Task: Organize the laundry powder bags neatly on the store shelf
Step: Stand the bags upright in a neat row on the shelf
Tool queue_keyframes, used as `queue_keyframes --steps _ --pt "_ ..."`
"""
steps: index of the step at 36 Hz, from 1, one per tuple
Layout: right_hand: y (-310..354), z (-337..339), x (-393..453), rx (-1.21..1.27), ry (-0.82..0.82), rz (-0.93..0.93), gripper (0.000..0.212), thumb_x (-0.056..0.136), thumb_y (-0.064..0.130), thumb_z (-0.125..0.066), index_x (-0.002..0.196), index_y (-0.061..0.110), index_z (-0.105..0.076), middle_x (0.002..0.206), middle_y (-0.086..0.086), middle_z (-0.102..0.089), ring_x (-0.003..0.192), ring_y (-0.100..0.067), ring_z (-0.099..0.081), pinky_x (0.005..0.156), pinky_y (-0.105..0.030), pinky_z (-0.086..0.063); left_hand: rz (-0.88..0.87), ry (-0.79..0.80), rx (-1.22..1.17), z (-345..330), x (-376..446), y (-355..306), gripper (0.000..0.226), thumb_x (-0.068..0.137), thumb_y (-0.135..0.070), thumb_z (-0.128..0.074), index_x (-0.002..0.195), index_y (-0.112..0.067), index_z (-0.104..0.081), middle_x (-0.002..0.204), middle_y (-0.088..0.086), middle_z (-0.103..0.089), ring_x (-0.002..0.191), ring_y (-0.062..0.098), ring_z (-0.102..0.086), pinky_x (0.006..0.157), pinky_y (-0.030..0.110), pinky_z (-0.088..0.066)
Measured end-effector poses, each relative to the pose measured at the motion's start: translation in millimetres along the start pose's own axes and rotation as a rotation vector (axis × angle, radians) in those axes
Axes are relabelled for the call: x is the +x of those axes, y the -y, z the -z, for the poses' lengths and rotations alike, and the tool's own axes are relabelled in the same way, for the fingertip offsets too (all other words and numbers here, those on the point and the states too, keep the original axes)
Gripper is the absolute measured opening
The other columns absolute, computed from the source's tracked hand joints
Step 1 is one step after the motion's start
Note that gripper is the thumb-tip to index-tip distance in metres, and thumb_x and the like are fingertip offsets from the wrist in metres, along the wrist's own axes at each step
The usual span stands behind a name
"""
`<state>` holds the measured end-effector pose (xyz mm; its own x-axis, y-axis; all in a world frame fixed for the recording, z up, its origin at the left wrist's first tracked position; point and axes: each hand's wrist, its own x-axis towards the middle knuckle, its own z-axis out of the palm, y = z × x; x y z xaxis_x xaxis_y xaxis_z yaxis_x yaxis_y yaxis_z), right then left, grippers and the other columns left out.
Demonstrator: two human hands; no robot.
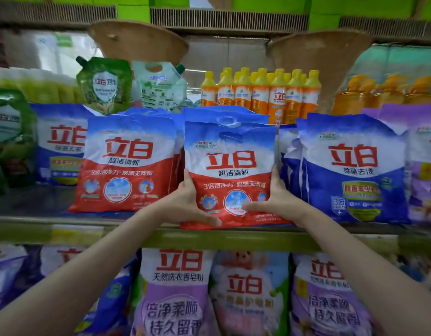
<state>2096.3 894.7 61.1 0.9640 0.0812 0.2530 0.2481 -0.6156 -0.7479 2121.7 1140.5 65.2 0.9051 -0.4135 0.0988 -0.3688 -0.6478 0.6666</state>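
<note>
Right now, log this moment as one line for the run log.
left hand: grips red bag | right hand: grips red bag | bag: upright at shelf front | beside: second red bag, blue bag

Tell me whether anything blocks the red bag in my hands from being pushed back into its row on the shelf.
Nothing visible blocks it. The red bag stands at the shelf edge, held by the left hand and right hand. Directly behind it are more bags of the same row, so it can only slide back until it meets them.
</note>
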Motion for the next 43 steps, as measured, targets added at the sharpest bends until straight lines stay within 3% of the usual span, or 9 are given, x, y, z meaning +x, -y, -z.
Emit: queue_keyframes --steps 2,6,10,16,19,24,31,38,43 --pt "-1.8 -1.1 -2.6 -0.059 -0.010 -0.022 0.141 0.060 0.047 -0.083 0.141 0.032 0.032 0.157 0.001 0.014 0.146 -0.018 -0.002 0.119 -0.042 -0.017 -0.035 -0.027 -0.005 -0.8 1.0 0.7 0.165 0.028 -0.066 -0.084 0.145 -0.026 0.025 0.150 0.002 -0.028 0.129 0.014 -0.043 0.104 0.037 -0.045" --pt "1.4 -7.7 -0.5 -0.111 -0.105 0.033 0.137 0.059 0.047 -0.083 0.145 0.034 0.023 0.155 -0.003 0.011 0.144 -0.022 -0.014 0.116 -0.039 -0.024 -0.100 -0.118 0.018 -0.3 1.5 -1.6 0.133 0.055 -0.041 -0.087 0.148 -0.027 0.007 0.133 -0.007 -0.048 0.108 0.005 -0.056 0.090 0.019 -0.049" --pt "5.5 -19.0 12.3 -0.183 -0.246 0.107 0.132 0.058 0.054 -0.081 0.146 0.037 0.016 0.148 0.005 0.012 0.143 -0.028 -0.016 0.114 -0.051 -0.028 -0.083 -0.241 0.138 9.9 10.9 -7.1 0.135 0.054 -0.038 -0.089 0.148 -0.030 0.007 0.132 0.000 -0.056 0.113 0.016 -0.059 0.094 0.031 -0.050" --pt "8.9 -18.4 10.2 -0.358 -0.206 0.041 0.129 0.061 0.069 -0.070 0.143 0.036 0.024 0.148 -0.008 0.015 0.143 -0.036 -0.011 0.113 -0.053 -0.028 -0.010 -0.282 0.290 10.1 8.5 -16.0 0.144 0.053 -0.045 -0.087 0.147 -0.025 0.021 0.142 0.010 -0.044 0.126 0.028 -0.048 0.105 0.045 -0.042" --pt "4.5 -9.4 4.0 -0.372 -0.051 -0.016 0.131 0.060 0.071 -0.068 0.137 0.042 0.034 0.151 -0.010 0.025 0.145 -0.036 -0.009 0.115 -0.053 -0.025 0.066 -0.212 0.289 3.6 2.3 -17.1 0.137 0.063 -0.044 -0.082 0.146 -0.018 0.024 0.144 0.011 -0.042 0.128 0.027 -0.047 0.106 0.041 -0.041" --pt "-3.0 7.5 -9.6 -0.349 0.166 -0.040 0.127 0.066 0.061 -0.072 0.138 0.045 0.031 0.156 -0.012 0.017 0.142 -0.032 -0.024 0.117 -0.042 -0.025 0.173 -0.058 0.277 -0.2 -7.8 -18.8 0.132 0.071 -0.048 -0.075 0.145 -0.011 0.027 0.148 0.008 -0.038 0.131 0.023 -0.044 0.106 0.034 -0.038" --pt "-4.4 0.4 4.1 -0.410 -0.014 0.047 0.129 0.063 0.060 -0.075 0.140 0.044 0.027 0.155 -0.006 -0.001 0.132 -0.030 -0.040 0.106 -0.046 -0.040 0.053 -0.305 0.127 -14.1 5.9 -11.1 0.128 0.066 -0.027 -0.084 0.149 -0.017 0.014 0.134 0.005 -0.053 0.119 0.021 -0.055 0.097 0.030 -0.045" --pt "3.0 0.9 12.5 -0.519 -0.069 0.069 0.128 0.064 0.066 -0.071 0.137 0.045 0.032 0.157 -0.008 0.002 0.130 -0.034 -0.042 0.094 -0.046 -0.047 0.074 -0.452 0.282 -23.9 7.2 -14.6 0.127 0.070 -0.038 -0.079 0.147 -0.013 0.019 0.134 0.017 -0.048 0.117 0.033 -0.054 0.098 0.047 -0.045" --pt "-2.0 -5.7 -2.2 -0.481 -0.066 0.005 0.119 0.072 0.065 -0.065 0.137 0.045 0.033 0.158 -0.007 0.005 0.132 -0.036 -0.041 0.100 -0.049 -0.044 0.179 -0.479 0.487 -30.0 -2.0 -30.0 0.122 0.073 -0.048 -0.073 0.147 -0.005 0.015 0.142 0.021 -0.032 0.127 0.036 -0.041 0.098 0.046 -0.041"
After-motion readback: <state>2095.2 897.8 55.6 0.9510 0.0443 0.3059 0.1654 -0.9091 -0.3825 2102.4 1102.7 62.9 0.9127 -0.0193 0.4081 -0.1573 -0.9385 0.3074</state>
